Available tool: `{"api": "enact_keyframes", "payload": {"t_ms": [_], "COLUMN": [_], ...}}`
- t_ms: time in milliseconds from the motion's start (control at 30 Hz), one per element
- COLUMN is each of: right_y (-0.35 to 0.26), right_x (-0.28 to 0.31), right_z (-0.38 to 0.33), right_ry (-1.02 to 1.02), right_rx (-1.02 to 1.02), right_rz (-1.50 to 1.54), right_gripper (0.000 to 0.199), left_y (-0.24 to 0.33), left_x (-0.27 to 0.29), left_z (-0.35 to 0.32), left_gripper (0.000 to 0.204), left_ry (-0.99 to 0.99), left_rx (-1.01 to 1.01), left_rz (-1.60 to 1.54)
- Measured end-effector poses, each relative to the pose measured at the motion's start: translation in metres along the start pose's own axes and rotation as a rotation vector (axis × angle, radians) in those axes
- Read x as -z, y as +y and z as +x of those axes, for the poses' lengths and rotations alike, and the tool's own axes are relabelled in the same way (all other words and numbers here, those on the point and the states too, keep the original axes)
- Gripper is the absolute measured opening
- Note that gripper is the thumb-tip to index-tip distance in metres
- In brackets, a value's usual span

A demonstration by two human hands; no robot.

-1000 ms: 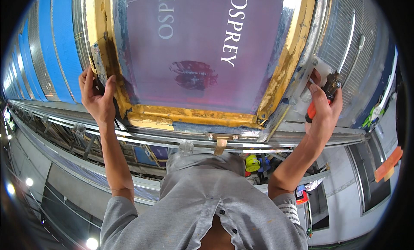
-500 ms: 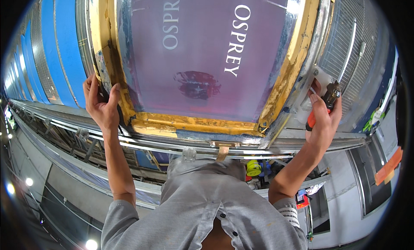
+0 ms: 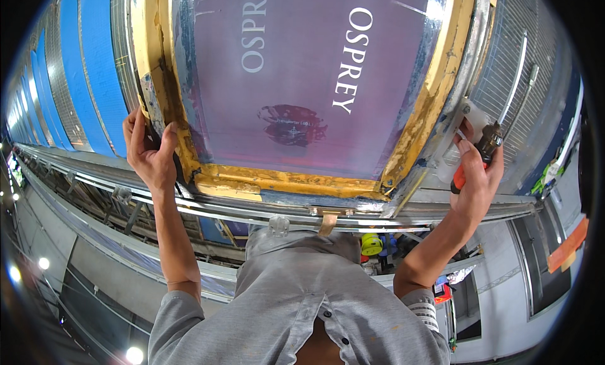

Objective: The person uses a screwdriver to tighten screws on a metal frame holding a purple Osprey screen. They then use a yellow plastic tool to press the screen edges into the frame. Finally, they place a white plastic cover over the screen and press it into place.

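A large screen-printing frame (image 3: pixel 296 180) lies before me, its border covered in worn yellow tape and dark smears. Its mesh (image 3: pixel 233 135) is purplish, with white lettering and a dark oval patch near the close edge. My left hand (image 3: pixel 153 154) is closed round the frame's left side near the close corner, thumb on top. At the right side, my right hand (image 3: pixel 474 181) is wrapped round a small tool (image 3: pixel 489 143) with a red body and dark metal head; its exact kind is unclear. Beside those fingers is a cloudy plastic piece (image 3: pixel 446 168) along the frame's edge.
Blue panels (image 3: pixel 101 69) run in a row on the left. Metal rails (image 3: pixel 372 221) with a brass-coloured bracket (image 3: pixel 328 224) cross between me and the frame. Striped clear sheeting (image 3: pixel 504 56) lies at right. A yellow round item (image 3: pixel 371 244) sits below the rails.
The frame and my right hand with the tool have shifted slightly to the right. My left hand has barely moved. Both hands keep their hold.
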State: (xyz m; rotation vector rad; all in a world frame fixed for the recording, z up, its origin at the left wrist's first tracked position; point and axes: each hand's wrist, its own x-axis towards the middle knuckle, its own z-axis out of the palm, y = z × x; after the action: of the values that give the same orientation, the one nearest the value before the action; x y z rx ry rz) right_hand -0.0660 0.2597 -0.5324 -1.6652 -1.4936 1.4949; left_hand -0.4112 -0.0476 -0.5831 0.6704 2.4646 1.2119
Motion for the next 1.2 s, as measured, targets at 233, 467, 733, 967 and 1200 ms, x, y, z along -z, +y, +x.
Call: {"api": "enact_keyframes", "payload": {"t_ms": [233, 467, 733, 967, 1200], "right_y": [0.001, -0.005, -0.002, 0.0, 0.005], "right_x": [0.002, 0.001, -0.001, 0.002, 0.007], "right_z": [0.002, 0.001, 0.007, 0.009, 0.01], "right_ry": [-0.015, 0.008, 0.0, 0.001, -0.011], "right_rx": [0.014, -0.013, 0.007, -0.019, -0.005], "right_rz": [0.01, -0.042, -0.046, -0.008, -0.011], "right_gripper": [0.043, 0.041, 0.042, 0.043, 0.045], "left_y": [0.0, 0.004, 0.004, 0.006, 0.006], "left_x": [-0.001, -0.001, -0.003, -0.006, -0.008], "left_z": [-0.001, -0.001, 0.003, 0.003, 0.002], "left_gripper": [0.054, 0.053, 0.053, 0.048, 0.049], "left_ry": [0.003, -0.006, 0.009, 0.003, 0.014], "left_rx": [0.02, 0.025, 0.026, 0.016, 0.015], "left_rz": [-0.003, 0.032, 0.008, 0.02, 0.018]}}
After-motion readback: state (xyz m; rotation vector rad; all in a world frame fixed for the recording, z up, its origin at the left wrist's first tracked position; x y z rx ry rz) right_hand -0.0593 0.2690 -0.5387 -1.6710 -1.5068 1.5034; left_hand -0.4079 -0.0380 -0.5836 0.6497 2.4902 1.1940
